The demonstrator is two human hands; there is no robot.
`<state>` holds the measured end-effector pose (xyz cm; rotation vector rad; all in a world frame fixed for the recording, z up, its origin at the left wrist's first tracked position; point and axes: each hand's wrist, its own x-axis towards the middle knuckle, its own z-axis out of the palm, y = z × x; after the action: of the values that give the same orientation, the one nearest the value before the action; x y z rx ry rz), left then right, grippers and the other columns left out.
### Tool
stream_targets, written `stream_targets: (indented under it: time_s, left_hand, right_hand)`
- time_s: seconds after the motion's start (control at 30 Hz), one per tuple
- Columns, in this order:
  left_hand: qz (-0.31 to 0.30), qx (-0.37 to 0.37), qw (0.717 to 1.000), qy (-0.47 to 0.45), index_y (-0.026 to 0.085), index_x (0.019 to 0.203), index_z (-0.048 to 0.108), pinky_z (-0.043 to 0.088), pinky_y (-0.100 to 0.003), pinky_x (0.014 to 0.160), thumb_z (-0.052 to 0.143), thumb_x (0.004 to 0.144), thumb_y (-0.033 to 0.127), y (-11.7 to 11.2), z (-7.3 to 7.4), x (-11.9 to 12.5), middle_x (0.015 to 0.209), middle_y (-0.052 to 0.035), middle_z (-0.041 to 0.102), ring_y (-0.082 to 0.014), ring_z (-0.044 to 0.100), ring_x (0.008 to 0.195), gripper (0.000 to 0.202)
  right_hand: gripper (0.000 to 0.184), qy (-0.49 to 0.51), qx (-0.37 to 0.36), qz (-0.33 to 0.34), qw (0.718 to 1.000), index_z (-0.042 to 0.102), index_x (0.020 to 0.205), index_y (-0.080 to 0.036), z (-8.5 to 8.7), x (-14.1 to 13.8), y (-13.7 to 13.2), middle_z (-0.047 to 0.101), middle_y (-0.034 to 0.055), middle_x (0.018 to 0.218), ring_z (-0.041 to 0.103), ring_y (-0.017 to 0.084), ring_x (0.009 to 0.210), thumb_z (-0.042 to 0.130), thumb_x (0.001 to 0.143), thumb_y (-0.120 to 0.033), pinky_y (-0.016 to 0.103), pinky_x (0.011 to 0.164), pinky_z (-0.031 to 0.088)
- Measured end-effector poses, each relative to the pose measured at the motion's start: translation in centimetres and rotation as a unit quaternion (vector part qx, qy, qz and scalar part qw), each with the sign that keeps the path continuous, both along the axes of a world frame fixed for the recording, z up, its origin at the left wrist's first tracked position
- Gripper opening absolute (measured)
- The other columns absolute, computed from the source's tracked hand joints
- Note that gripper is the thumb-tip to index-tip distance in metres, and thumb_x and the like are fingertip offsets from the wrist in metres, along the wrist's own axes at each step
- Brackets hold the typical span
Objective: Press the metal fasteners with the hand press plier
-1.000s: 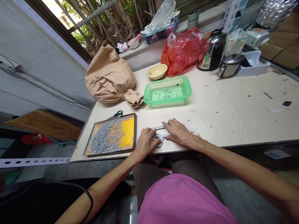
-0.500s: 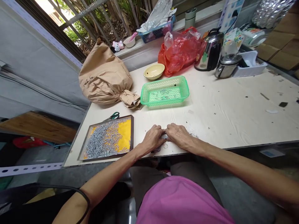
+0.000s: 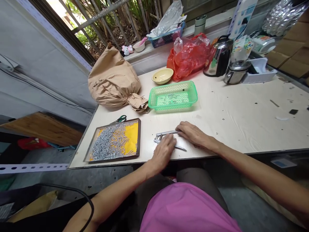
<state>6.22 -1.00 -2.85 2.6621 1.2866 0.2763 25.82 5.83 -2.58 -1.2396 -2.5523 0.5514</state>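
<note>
On the table near its front edge lie silver spring-loaded pliers [image 3: 166, 132], their two handles spread apart and pointing right. My left hand [image 3: 164, 149] covers the middle of the pliers, with its fingers curled over the lower handle. At the end of the upper handle, my right hand [image 3: 191, 132] has its fingers closed on the tip. Left of my hands sits a shallow brown-rimmed tray [image 3: 138, 138] with many small silver metal pins [image 3: 106, 143] on a yellow bottom. Beyond my hands, a green plastic basket [image 3: 173, 106] holds several similar pins.
Dark-handled scissors [image 3: 122, 118] lie behind the tray. Farther back are a brown paper sack [image 3: 113, 80], a cream bowl [image 3: 163, 76], a red plastic bag [image 3: 190, 58], a kettle [image 3: 218, 56] and a metal pot [image 3: 236, 72]. Small scraps dot the table's right side.
My hands, close together before, have moved apart: the right one outward and slightly away from me, the left lower. The pliers, mostly hidden earlier, now show with spread handles. The view has shifted slightly.
</note>
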Motion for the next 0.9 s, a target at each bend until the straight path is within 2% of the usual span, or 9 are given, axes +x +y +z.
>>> stream_targets:
  time_s: [0.1, 0.2, 0.3, 0.4, 0.5, 0.6, 0.73, 0.83, 0.9]
  left_hand:
    - [-0.008, 0.003, 0.999, -0.031, 0.014, 0.122, 0.048, 0.04, -0.044, 0.105, 0.036, 0.094, 0.015, -2.2, -0.8, 0.8, 0.125, -0.0135, 0.055, -0.0237, 0.049, 0.122, 0.031]
    - [0.006, 0.007, 0.998, -0.057, 0.012, 0.124, 0.046, 0.04, -0.046, 0.105, 0.036, 0.095, 0.018, -2.8, -1.2, 1.3, 0.124, -0.0147, 0.056, -0.0251, 0.049, 0.122, 0.032]
    - [0.014, 0.0, 0.997, -0.08, 0.013, 0.125, 0.046, 0.044, -0.047, 0.1, 0.036, 0.095, 0.02, -2.7, -1.7, 1.1, 0.122, -0.0157, 0.057, -0.0266, 0.05, 0.121, 0.033]
    - [0.004, -0.015, 0.997, -0.074, 0.013, 0.119, 0.052, 0.05, -0.044, 0.09, 0.034, 0.094, 0.02, -3.1, -2.5, 0.9, 0.112, -0.0144, 0.063, -0.0266, 0.059, 0.108, 0.031]
    - [-0.012, -0.03, 0.997, -0.064, 0.014, 0.12, 0.053, 0.049, -0.044, 0.092, 0.035, 0.095, 0.024, -3.8, -3.0, 0.8, 0.114, -0.0134, 0.063, -0.0271, 0.059, 0.109, 0.033]
    - [0.005, -0.037, 0.997, -0.073, 0.011, 0.128, 0.048, 0.043, -0.044, 0.1, 0.04, 0.094, 0.033, -4.3, -3.0, 1.0, 0.122, -0.0148, 0.06, -0.0282, 0.053, 0.118, 0.041]
    - [-0.015, -0.037, 0.996, -0.085, 0.012, 0.128, 0.048, 0.04, -0.042, 0.103, 0.043, 0.093, 0.036, -4.5, -2.4, 1.1, 0.125, -0.0132, 0.057, -0.0263, 0.05, 0.121, 0.042]
    - [-0.028, -0.013, 0.996, -0.088, 0.015, 0.125, 0.051, 0.043, -0.039, 0.1, 0.045, 0.093, 0.034, -4.0, -1.2, -0.1, 0.127, -0.0123, 0.054, -0.0244, 0.049, 0.119, 0.038]
    - [0.027, 0.028, 0.995, -0.087, 0.017, 0.118, 0.055, 0.046, -0.036, 0.094, 0.043, 0.094, 0.027, -3.3, 0.1, -2.1, 0.119, -0.0109, 0.058, -0.0219, 0.053, 0.111, 0.029]
  right_hand:
    - [0.018, -0.054, 0.008, -0.071, 0.996, 0.064, 0.091, -0.015, -0.3, -0.4, 1.7, 0.06, 0.0091, 0.095, 0.051, 0.02, 0.092, 0.047, 0.092, -0.019, 0.03, 0.077, 0.039]
    - [0.02, -0.112, 0.062, -0.088, 0.988, 0.065, 0.098, -0.016, 0.7, -2.4, 2.2, 0.06, 0.0122, 0.103, 0.049, 0.025, 0.097, 0.048, 0.091, -0.019, 0.034, 0.077, 0.036]
    - [0.02, -0.084, 0.092, 0.065, 0.99, 0.067, 0.102, -0.024, 1.9, -5.7, 1.4, 0.057, 0.0099, 0.114, 0.043, 0.026, 0.106, 0.053, 0.089, -0.025, 0.034, 0.078, 0.035]
    - [0.012, -0.069, 0.097, 0.228, 0.966, 0.071, 0.088, -0.025, 2.2, -9.2, 0.1, 0.059, 0.0071, 0.11, 0.041, 0.025, 0.108, 0.06, 0.085, -0.028, 0.034, 0.076, 0.033]
    - [0.013, -0.11, 0.126, 0.292, 0.942, 0.069, 0.074, -0.018, 1.7, -11.6, -0.8, 0.061, 0.0095, 0.095, 0.043, 0.024, 0.099, 0.059, 0.083, -0.019, 0.035, 0.075, 0.032]
    - [0.013, -0.098, 0.148, 0.335, 0.925, 0.066, 0.075, -0.017, 1.2, -12.7, -1.3, 0.061, 0.0089, 0.087, 0.046, 0.023, 0.094, 0.057, 0.084, -0.015, 0.036, 0.076, 0.032]
    - [0.014, -0.001, 0.139, 0.305, 0.942, 0.063, 0.084, -0.018, 2.0, -12.6, -1.2, 0.062, 0.0055, 0.081, 0.048, 0.02, 0.083, 0.051, 0.089, -0.017, 0.033, 0.072, 0.032]
    - [0.017, 0.077, 0.158, 0.196, 0.965, 0.062, 0.091, -0.017, 4.3, -11.4, 0.7, 0.062, 0.0062, 0.084, 0.05, 0.018, 0.079, 0.045, 0.092, -0.018, 0.031, 0.071, 0.034]
    - [0.02, 0.103, 0.199, 0.1, 0.969, 0.062, 0.095, -0.015, 6.2, -9.8, 2.9, 0.062, 0.009, 0.089, 0.051, 0.02, 0.085, 0.042, 0.092, -0.017, 0.031, 0.074, 0.036]
